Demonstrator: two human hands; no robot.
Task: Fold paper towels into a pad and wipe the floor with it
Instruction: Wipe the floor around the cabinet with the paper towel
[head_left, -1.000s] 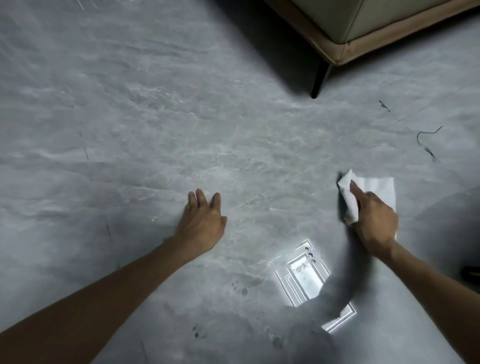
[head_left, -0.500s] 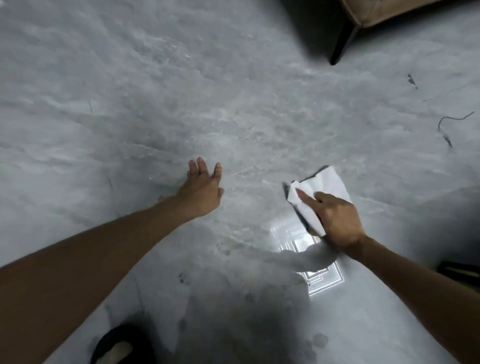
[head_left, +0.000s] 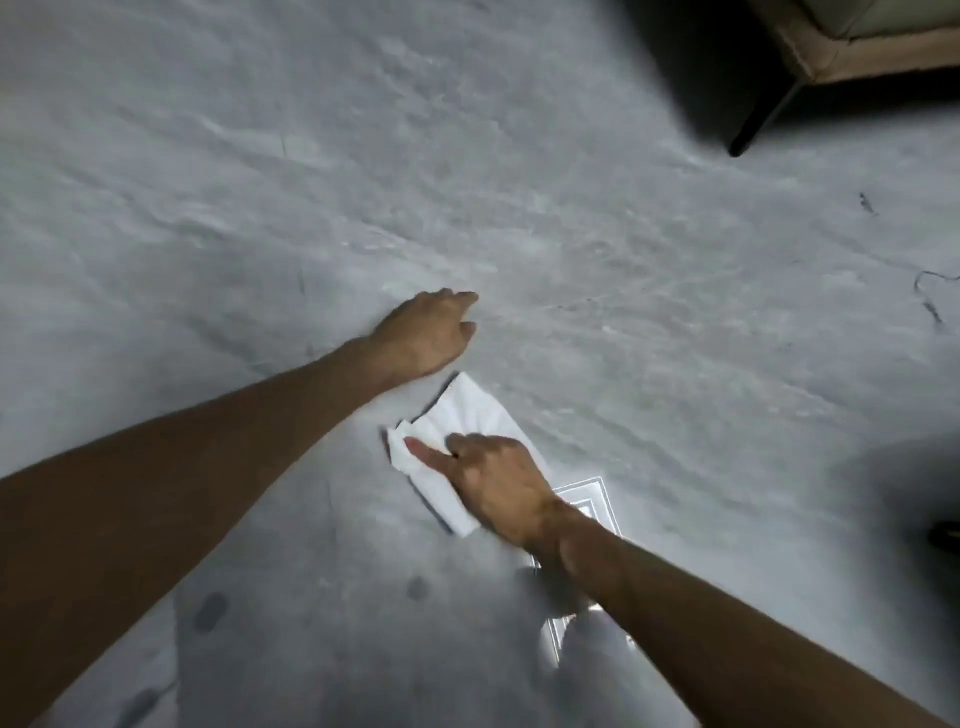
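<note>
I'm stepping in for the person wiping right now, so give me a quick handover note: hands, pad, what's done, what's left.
Left hand: open, resting on the floor, holding nothing.
Right hand: pressing the paper towel pad onto the floor, index finger straight.
Done: pad folded and down on the floor.
Left: dark spots by the left forearm and thin strands at far right look unwiped.
</note>
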